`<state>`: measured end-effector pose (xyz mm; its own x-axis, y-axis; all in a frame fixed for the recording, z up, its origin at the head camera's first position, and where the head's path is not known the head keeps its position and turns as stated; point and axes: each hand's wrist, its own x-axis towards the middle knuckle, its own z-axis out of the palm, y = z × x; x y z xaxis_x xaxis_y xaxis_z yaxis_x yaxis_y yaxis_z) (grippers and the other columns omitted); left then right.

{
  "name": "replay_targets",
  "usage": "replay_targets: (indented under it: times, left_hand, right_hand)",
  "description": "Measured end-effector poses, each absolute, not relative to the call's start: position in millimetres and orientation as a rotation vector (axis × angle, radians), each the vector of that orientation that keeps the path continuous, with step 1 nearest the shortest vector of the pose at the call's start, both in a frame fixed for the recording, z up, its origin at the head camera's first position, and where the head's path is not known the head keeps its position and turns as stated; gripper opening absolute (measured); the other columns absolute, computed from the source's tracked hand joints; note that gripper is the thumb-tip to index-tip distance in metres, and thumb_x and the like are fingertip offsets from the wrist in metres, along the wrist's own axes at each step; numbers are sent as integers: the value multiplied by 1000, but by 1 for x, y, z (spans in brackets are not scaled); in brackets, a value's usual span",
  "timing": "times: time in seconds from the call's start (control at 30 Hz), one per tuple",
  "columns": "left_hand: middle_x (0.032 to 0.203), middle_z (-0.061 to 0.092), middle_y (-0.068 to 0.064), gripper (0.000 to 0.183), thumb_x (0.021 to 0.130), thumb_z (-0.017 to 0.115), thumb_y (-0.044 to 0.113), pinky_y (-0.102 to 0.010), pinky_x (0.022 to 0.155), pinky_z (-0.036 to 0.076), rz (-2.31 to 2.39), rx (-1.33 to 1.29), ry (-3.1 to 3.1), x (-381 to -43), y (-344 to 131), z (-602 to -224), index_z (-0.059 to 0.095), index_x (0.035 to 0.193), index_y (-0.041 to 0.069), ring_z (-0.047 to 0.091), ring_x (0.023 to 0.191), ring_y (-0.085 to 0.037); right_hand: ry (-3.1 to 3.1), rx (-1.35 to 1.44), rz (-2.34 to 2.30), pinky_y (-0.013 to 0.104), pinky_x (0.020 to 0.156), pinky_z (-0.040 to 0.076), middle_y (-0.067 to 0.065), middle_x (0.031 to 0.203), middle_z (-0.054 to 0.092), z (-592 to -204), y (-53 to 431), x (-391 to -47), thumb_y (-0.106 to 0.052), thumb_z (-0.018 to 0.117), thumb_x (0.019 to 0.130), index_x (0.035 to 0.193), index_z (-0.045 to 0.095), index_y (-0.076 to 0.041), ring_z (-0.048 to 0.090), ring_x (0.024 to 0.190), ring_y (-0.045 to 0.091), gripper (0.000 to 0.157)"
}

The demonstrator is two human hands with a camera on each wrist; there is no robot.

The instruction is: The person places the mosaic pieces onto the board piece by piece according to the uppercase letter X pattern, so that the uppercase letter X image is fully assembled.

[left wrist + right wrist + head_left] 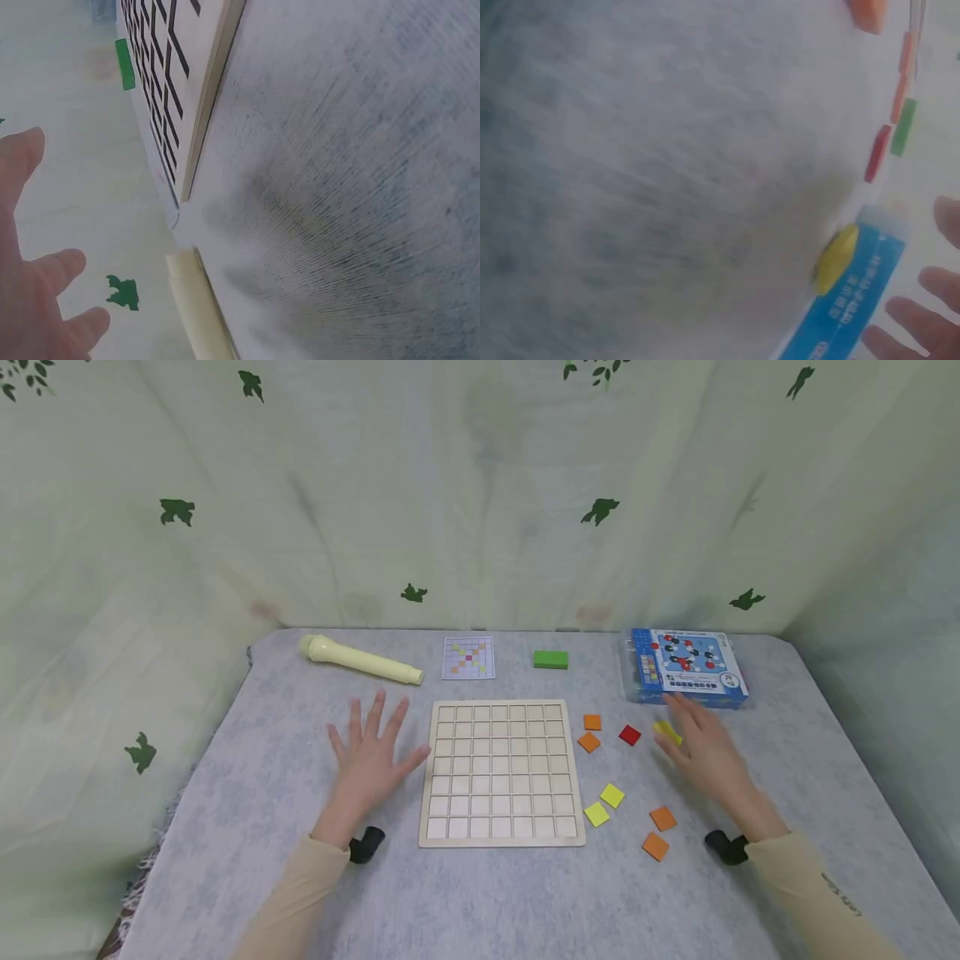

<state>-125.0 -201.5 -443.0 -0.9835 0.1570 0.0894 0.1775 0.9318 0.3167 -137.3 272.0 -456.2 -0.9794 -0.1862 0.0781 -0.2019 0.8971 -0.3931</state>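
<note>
My left hand [367,768] hovers with fingers spread, its thumb beside the left edge of a wooden grid board [501,842]. My right hand [708,760] reaches forward with fingers extended, holding nothing. Partly behind its thumb lies a yellow tile [663,730]; the right wrist view shows the hand apart from that yellow tile [837,259]. Left of this hand are a red tile [629,735] and two orange tiles [592,722]. Nearer me lie two yellow tiles [612,795] and two more orange tiles [663,817]. The board's squares hold no tiles.
Along the back of the cloth-covered table stand a pale yellow tube [363,660], a pattern card [468,672], a green block [551,659] and a blue-and-white box [693,664]. A curtain [480,485] hangs behind.
</note>
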Motion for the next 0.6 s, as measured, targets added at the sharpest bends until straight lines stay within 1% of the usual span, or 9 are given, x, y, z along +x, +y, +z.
replay_targets:
  times: [0.13,0.27,0.4,0.5,0.6]
  left_hand:
    - [159,10,-12,78,92,55,53,-73,100,-2,-544,-358,-3061,-123,-202,-452,24,153,16,-2,141,-44]
    - [158,16,-13,74,92,59,45,-73,100,0,-655,-462,-3077,-118,-204,-465,28,152,13,4,140,-46]
    - [156,20,-14,73,91,62,41,-74,99,1,-744,-529,-3088,-113,-205,-471,32,150,10,7,140,-47]
    - [156,20,-15,73,91,62,40,-74,99,2,-775,-561,-3115,-111,-205,-473,32,150,10,8,140,-47]
    - [156,19,-15,73,91,62,40,-73,100,1,-785,-586,-3152,-110,-204,-473,31,150,9,7,139,-48]
  right_hand:
    - [-3108,282,737,63,100,29,30,143,35,-463,275,-137,-16,63,93,144,35,4,31,128,48,62]
    - [-3138,307,752,59,98,36,29,133,45,-466,275,-137,-8,64,90,131,49,8,40,121,45,47]
    - [-3115,344,723,56,92,42,26,122,51,-468,274,-138,1,65,85,119,58,8,47,111,42,35]
    - [-3105,352,724,54,90,44,24,117,52,-469,273,-138,6,66,83,116,60,8,50,105,39,34]
    - [-3093,372,717,53,87,46,22,113,54,-469,273,-139,7,68,81,113,61,8,52,100,36,33]
